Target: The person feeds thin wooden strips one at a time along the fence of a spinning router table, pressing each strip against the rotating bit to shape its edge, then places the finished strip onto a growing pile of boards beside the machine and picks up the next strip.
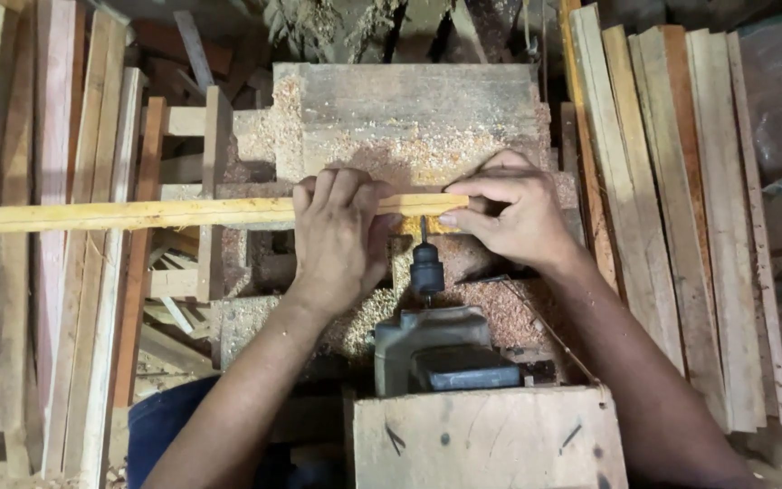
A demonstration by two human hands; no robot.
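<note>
The yellow wooden slat [138,215] lies crosswise before you, its long axis running left to right, its right end resting on the sawdust-covered work table [409,109] directly ahead of the drill chuck [426,267]. The bit points away from you, square to the slat's near edge. Your left hand [337,231] wraps over the slat, fingers curled across its top. Your right hand [510,213] pinches the slat's end, just beside the bit. Most of the slat extends leftward, unsupported by either hand. Stacked boards [672,208] flank the bench at right.
</note>
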